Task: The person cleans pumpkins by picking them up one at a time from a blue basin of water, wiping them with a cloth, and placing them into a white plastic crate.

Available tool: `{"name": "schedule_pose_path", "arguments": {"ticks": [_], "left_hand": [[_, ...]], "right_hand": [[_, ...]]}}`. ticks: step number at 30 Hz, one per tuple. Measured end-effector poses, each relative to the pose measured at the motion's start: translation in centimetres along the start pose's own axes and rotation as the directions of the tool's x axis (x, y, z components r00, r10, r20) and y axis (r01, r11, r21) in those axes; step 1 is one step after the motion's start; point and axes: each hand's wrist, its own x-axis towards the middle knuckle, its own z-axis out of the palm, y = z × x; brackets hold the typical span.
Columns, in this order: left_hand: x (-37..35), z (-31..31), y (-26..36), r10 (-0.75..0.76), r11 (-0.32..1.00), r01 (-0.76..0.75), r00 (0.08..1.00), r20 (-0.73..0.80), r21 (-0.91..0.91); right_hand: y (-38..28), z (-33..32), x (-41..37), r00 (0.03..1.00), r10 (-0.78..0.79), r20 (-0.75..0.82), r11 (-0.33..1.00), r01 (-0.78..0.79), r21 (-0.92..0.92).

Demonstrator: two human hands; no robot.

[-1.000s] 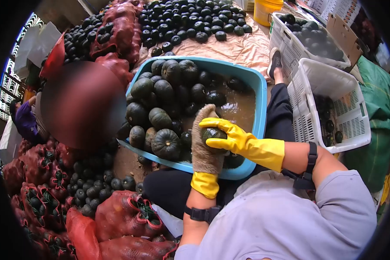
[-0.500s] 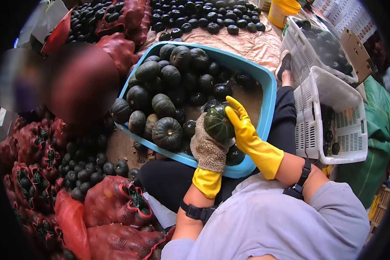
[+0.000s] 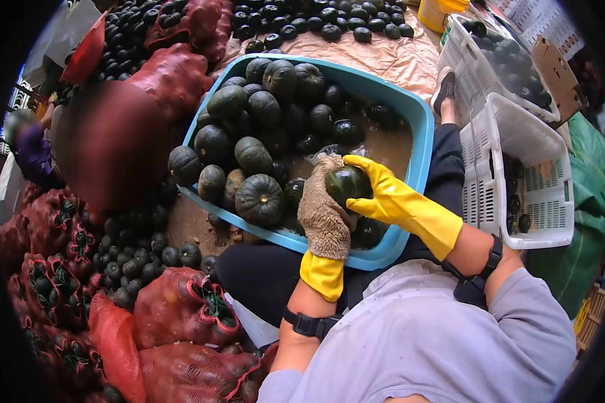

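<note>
Left hand, fuzzy tan mitt | right hand, yellow rubber glove | pinching round dark-green squash between them, over blue plastic tub (both equally near)

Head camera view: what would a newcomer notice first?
Probably the bright yellow glove on the right hand, holding a shiny green squash against the fuzzy brown mitt on the left hand. Beneath is a blue tub, heaped with squashes toward its left. Red net sacks crowd the lower left.

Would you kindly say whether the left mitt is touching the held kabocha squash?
Touching: the head view shows the kabocha squash resting against the left mitt, with no visible gap.
</note>
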Motion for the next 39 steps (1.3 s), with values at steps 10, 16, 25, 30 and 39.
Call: {"name": "schedule_pose_path", "arguments": {"ticks": [10, 16, 25, 30, 39], "left_hand": [[-1.2, -0.2, 0.3, -0.198, 0.972, 0.189, 0.979, -0.054, -0.139], [0.9, -3.2, 0.7, 0.007, 0.966, 0.027, 0.992, 0.129, -0.256], [0.3, -0.2, -0.6, -0.038, 0.993, 0.04, 0.999, 0.025, -0.108], [0.1, -1.5, -0.3, -0.119, 0.989, 0.121, 0.992, 0.029, -0.084], [-1.7, -4.8, 0.9, -0.38, 0.338, 0.543, 0.826, 0.416, -0.769]], "right_hand": [[-0.7, 1.6, -0.3, 0.888, 0.424, 0.181, 0.654, -0.438, 0.617], [-5.3, -1.3, -0.9, 0.958, 0.23, 0.17, 0.971, -0.214, -0.107], [3.8, 1.3, 0.1, 0.993, 0.108, -0.055, 0.991, -0.103, 0.091], [1.9, 2.0, -2.5, 0.994, 0.113, -0.01, 0.829, -0.089, 0.553], [2.5, -3.8, -1.3, 0.894, 0.307, 0.325, 0.52, -0.444, 0.73]]}}
